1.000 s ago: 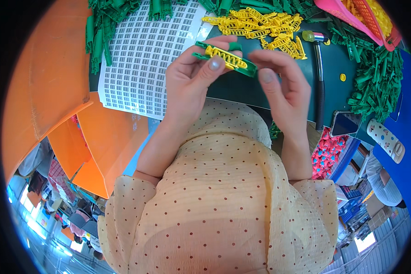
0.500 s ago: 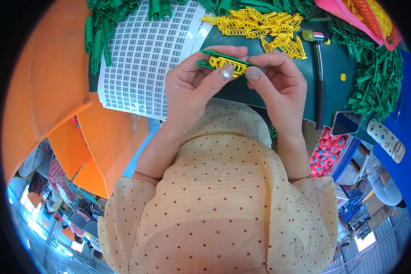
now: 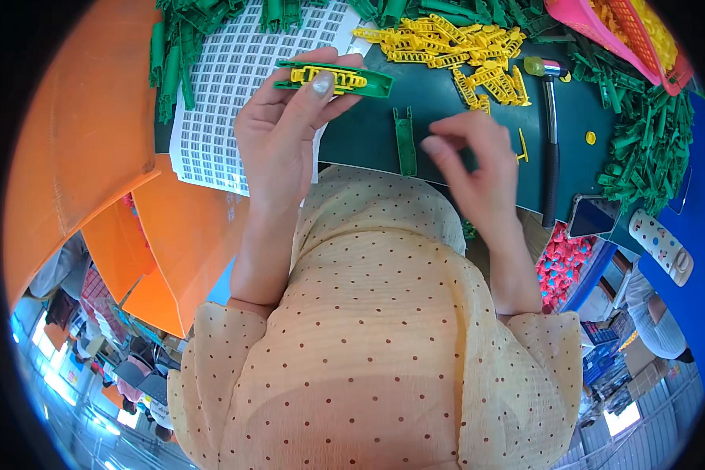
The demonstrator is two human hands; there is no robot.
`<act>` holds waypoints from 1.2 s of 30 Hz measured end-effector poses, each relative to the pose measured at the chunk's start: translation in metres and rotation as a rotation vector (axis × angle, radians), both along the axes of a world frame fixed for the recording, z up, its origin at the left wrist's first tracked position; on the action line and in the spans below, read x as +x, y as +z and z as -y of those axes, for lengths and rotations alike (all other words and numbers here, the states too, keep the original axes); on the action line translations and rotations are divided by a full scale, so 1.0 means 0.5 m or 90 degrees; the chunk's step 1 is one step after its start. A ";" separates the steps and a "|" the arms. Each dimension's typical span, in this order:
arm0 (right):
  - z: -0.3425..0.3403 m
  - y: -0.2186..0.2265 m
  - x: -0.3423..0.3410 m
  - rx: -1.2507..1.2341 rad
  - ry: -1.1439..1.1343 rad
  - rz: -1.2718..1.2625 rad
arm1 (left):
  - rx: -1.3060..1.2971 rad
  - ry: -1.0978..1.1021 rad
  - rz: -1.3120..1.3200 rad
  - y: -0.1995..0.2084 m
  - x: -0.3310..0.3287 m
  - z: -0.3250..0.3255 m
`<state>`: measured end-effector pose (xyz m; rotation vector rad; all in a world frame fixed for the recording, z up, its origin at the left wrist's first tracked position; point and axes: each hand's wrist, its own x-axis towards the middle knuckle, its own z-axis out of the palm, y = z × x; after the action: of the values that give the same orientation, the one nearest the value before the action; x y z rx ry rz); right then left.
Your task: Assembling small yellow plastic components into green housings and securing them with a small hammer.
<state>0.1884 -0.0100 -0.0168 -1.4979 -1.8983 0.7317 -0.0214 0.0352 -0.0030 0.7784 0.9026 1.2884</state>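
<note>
Your left hand (image 3: 280, 129) clasps a green shell (image 3: 380, 85), thumb across its yellow insert (image 3: 350, 80), likely steadying both; your right hand (image 3: 479, 164), grip empty and parted, hangs near another green piece (image 3: 405, 145).

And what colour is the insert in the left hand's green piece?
The insert is yellow, seen in the head view.

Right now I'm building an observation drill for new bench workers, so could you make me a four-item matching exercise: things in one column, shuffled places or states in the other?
Things
1. Left hand
2. Loose green plastic piece
3. Hammer
4. Smartphone

Places or states
A. Between the hammer and a white spotted bottle
B. On the table, between both hands
C. Grips a green casing with a yellow insert
D. Has a yellow-green striking face

Pairs: 1-C; 2-B; 3-D; 4-A
</note>
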 end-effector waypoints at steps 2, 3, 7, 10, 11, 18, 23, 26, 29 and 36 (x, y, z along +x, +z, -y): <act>0.008 -0.004 -0.027 0.007 0.003 0.054 | -0.003 0.010 0.007 0.000 0.001 0.001; 0.012 -0.010 -0.041 0.016 0.005 0.107 | -0.006 0.001 0.004 0.001 0.003 0.003; 0.015 -0.024 -0.048 0.030 -0.045 0.216 | -0.014 -0.057 -0.059 0.012 0.001 0.010; -0.004 -0.024 -0.017 -0.062 -0.095 0.031 | -0.055 -0.116 -0.089 0.017 -0.003 0.011; -0.009 -0.014 -0.013 -0.062 -0.098 0.031 | -0.055 -0.118 -0.089 0.018 0.001 0.013; -0.035 0.042 -0.016 -0.308 -0.062 -0.478 | -0.022 -0.186 -0.069 0.024 0.028 0.025; -0.028 0.046 0.005 -0.418 -0.062 -0.589 | -0.095 -0.212 0.025 0.023 0.014 0.015; -0.028 0.040 0.013 -0.497 -0.047 -0.685 | -0.088 -0.217 0.046 0.021 0.012 0.014; -0.022 0.022 0.020 -0.522 -0.031 -0.749 | -0.057 -0.232 0.002 0.023 0.016 0.013; -0.015 0.025 0.011 -0.274 -0.180 -0.668 | 0.006 -0.148 -0.096 0.028 0.027 0.017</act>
<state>0.1940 -0.0023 -0.0043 -1.1749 -0.7545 1.4693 -0.0079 0.0264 0.0111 0.9686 0.8974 1.0421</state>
